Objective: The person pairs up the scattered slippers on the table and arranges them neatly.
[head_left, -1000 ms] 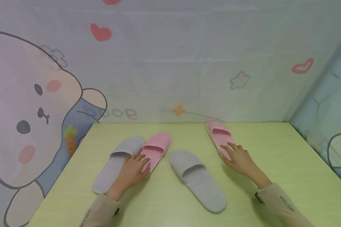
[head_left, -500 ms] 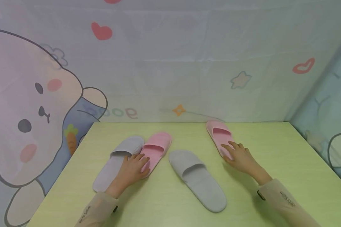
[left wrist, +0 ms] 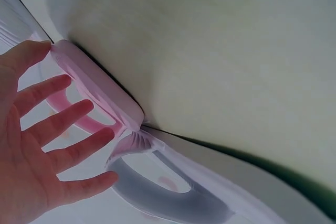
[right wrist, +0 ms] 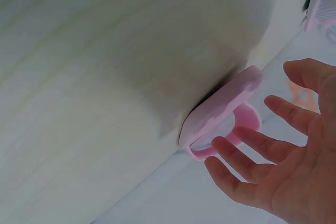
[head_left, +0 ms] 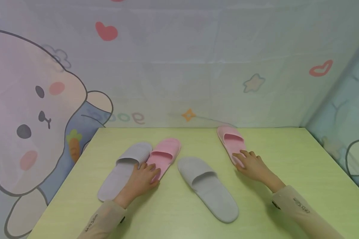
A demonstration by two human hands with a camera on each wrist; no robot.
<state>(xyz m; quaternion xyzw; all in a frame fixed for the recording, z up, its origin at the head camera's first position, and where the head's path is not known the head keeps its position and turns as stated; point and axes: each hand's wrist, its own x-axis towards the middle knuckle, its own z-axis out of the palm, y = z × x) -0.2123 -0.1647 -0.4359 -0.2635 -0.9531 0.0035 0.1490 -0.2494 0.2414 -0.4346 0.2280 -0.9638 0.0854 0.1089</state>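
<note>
- Left of centre on the pale green worktop [head_left: 287, 162], a soft, open-backed pink slipper [head_left: 166, 149] touches a ribbed grey slipper [head_left: 119, 176]; the left hand [head_left: 142, 179], spread and gripping nothing, covers the pink heel.
- Right, at the far edge, lies a second pink slipper [head_left: 234, 142], heel under the spread, empty right hand [head_left: 252, 167].
- Dragging could skew the touching pair; pushing could send the second over.

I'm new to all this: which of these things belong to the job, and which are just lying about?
Seemingly part of the job, as a hand is at each slipper:
left hand, at the left pink slipper
right hand, at the right pink slipper

Seemingly just lying about, in neither hand:
left grey slipper
right grey slipper
</note>
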